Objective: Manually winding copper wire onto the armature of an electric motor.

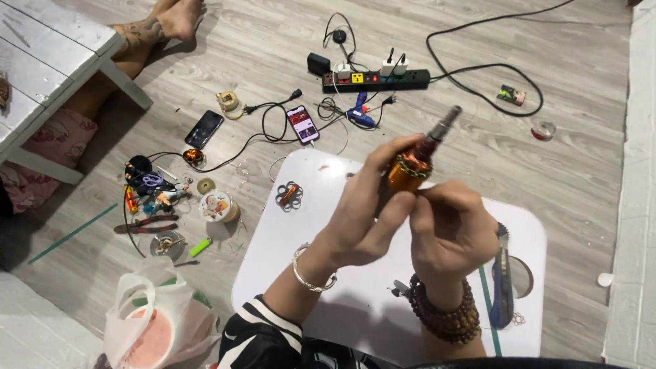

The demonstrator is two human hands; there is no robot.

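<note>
1. A motor armature [413,164], with orange copper windings and a metal shaft pointing up-right, is held in the air above a small white table [321,273].
2. The left hand [365,215] is wrapped around the winding body; the right hand [447,225] is pinched at its lower end, fingertips closed narrow, possibly on a fine wire, too small to tell.
3. Step judged: winding work by hand. A steady hold and fine fingertip control are called for next.
4. A blue utility knife [502,273] and a small coil [289,195] lie on the table.
5. A grey wood-look floor [581,171] is strewn with a power strip [376,80], two phones, pliers [145,225] and a plastic bag [154,321]. Another person's bare feet [164,24] are seen top left.
</note>
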